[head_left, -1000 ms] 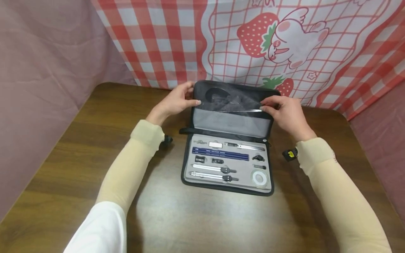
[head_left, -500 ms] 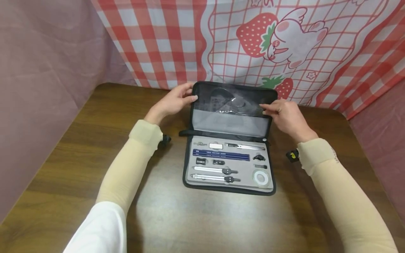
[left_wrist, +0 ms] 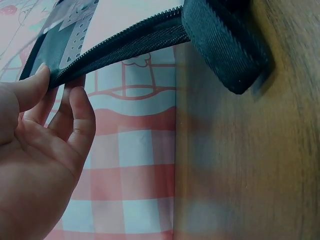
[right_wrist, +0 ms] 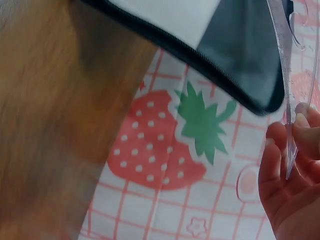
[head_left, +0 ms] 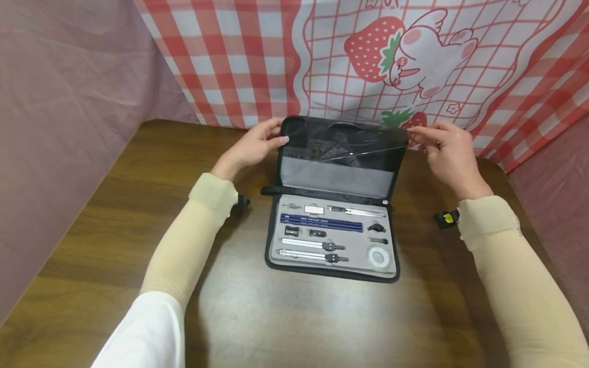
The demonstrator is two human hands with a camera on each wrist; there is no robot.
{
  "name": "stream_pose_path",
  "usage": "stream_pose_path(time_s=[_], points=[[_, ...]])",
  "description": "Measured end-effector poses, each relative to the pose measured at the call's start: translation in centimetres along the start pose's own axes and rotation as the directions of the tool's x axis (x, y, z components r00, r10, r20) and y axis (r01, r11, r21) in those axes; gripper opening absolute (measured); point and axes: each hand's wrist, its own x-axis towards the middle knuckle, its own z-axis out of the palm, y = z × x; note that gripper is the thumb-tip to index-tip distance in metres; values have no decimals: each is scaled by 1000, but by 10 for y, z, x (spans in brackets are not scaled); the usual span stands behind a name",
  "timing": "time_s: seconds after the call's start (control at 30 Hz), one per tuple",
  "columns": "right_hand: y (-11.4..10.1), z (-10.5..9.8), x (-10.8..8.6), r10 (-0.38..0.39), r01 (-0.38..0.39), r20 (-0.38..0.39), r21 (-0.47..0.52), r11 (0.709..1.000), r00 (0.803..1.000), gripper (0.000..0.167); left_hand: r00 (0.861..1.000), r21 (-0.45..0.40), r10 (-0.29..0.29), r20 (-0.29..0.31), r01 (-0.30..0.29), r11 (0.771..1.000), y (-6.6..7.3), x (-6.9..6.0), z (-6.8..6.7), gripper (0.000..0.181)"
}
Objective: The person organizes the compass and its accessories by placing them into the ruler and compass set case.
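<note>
A black zip case (head_left: pixel 333 276) lies unfolded on the table, its lid raised against the cloth behind. My left hand (head_left: pixel 253 148) grips the lid's upper left corner, thumb in front and fingers behind, as the left wrist view shows of the hand (left_wrist: pixel 50 135). At the lid's right corner, my right hand (head_left: pixel 451 153) pinches the end of a clear set square (right_wrist: pixel 286 65), which reaches leftward across the lid's dark pocket (head_left: pixel 391 153). In the right wrist view the hand (right_wrist: pixel 295 175) has thumb and fingers on its narrow tip. A clear stencil (left_wrist: pixel 77 42) shows at the lid.
The grey tray holds blue pencils (head_left: pixel 322 223), two silver compasses (head_left: pixel 306 256), an eraser (head_left: pixel 314 210), a cutter knife (head_left: pixel 359 212), a sharpener (head_left: pixel 291 231) and a tape roll (head_left: pixel 378 257). Behind the wooden table (head_left: pixel 294 322) hangs checked cloth (head_left: pixel 230 61).
My right hand has moved right and up from in front of the pocket to beyond the lid's right corner, drawing the set square along. The left hand stays at the lid's corner.
</note>
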Motion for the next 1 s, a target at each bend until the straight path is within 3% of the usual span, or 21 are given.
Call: stream_pose_path(time_s=[0.2,0.33,0.4,0.53,0.67,0.83,0.93,1.0], points=[[14,-12,-5,28,-29,-100,-8,1000,995,40,1000,-1,-19,-4,19,1000,1,0,0,46],[19,-10,-6,-28,29,-235,1,1000,971,36,999,16,-31,-12,32,999,1,-1,0,45],[19,-8,-6,-60,61,-262,-2,998,963,36,999,13,-30,-12,31,999,1,-1,0,45],[14,-2,-7,-103,100,-196,-26,995,975,35,1000,-13,-21,-17,21,1000,0,-1,1,42],[10,4,-7,-83,82,-129,-8,997,988,32,998,-62,29,-62,-33,998,-1,0,5,45],[11,10,-9,-35,37,-69,32,999,997,27,985,79,107,-138,-97,992,0,1,11,27],[9,15,-10,-59,59,13,33,998,998,24,985,75,98,-142,-88,993,1,1,12,26],[5,20,-10,-81,79,38,30,996,996,21,988,30,71,-141,-67,997,2,2,10,37]])
